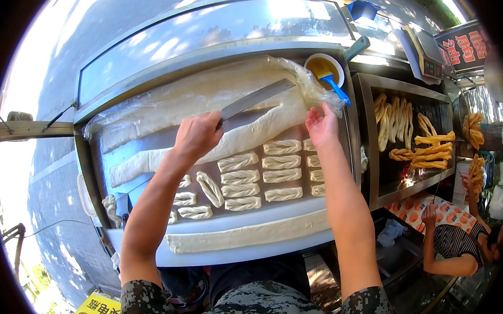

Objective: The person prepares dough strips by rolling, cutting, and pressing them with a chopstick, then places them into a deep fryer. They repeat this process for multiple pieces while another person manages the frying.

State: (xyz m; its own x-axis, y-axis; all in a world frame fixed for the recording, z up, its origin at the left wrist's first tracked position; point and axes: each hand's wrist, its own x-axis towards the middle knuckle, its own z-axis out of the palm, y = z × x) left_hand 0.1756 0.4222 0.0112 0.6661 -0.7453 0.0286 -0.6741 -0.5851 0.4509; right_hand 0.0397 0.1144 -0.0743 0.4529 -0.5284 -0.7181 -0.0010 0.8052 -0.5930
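Observation:
My left hand (198, 137) is closed round the handle of a long flat-bladed knife (257, 98). Its blade points up and right, above a large slab of dough (197, 91) lying partly under clear plastic wrap (301, 72). My right hand (321, 128) is palm up with loosely curled fingers, close to the wrap's right end; whether it touches the wrap I cannot tell. A thick dough strip (244, 136) runs between my hands. Below it lie several short twisted dough pieces (240, 176). Nearest me, a long flat dough strip (247, 235) rests on a white board (211, 256).
A bowl of yellowish liquid (316, 64) with a blue brush (337, 90) stands at the far right corner. Beyond the metal rim is a fryer (378, 196) with pale and golden dough sticks. Another person (450, 249) works there, near a scale (428, 62).

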